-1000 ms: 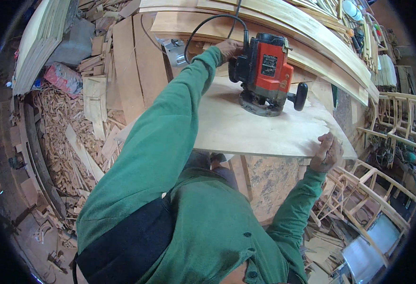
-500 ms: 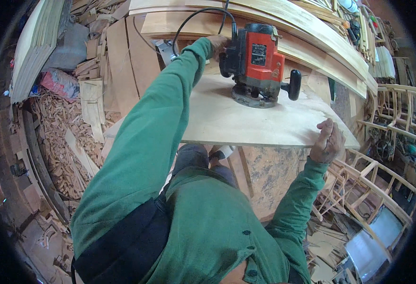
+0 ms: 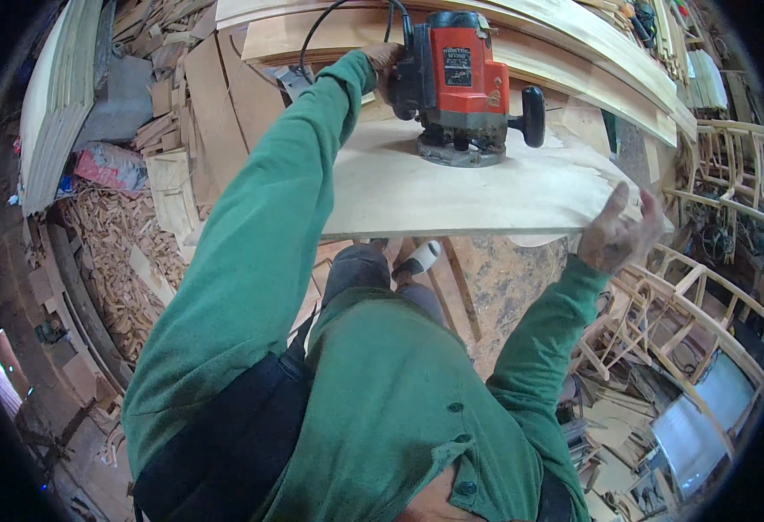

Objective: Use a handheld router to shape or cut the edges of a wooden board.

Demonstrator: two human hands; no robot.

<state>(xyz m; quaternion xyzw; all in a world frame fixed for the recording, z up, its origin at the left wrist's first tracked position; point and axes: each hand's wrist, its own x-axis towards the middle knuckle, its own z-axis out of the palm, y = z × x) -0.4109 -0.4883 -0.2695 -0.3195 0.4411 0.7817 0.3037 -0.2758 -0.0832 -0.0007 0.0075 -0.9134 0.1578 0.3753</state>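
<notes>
A red and black electric router (image 3: 462,87) stands upright on a pale plywood sheet (image 3: 417,191), its round base flat on the wood. My left hand (image 3: 388,65) grips the router's left handle, arm stretched forward in a green sleeve. The right knob handle (image 3: 534,115) sticks out free. My right hand (image 3: 617,228) holds the sheet's near right corner, fingers over its edge. A black cord (image 3: 338,13) loops from the router's top.
Long curved wooden strips (image 3: 591,43) lie behind the sheet. Wood offcuts and boards (image 3: 182,157) pile on the left floor. Bent-wood chair frames (image 3: 695,296) stand at the right. A white-tipped shoe (image 3: 423,257) shows under the sheet.
The router has slid left and farther along the sheet with my left hand on it. My right hand stays at the sheet's near right corner.
</notes>
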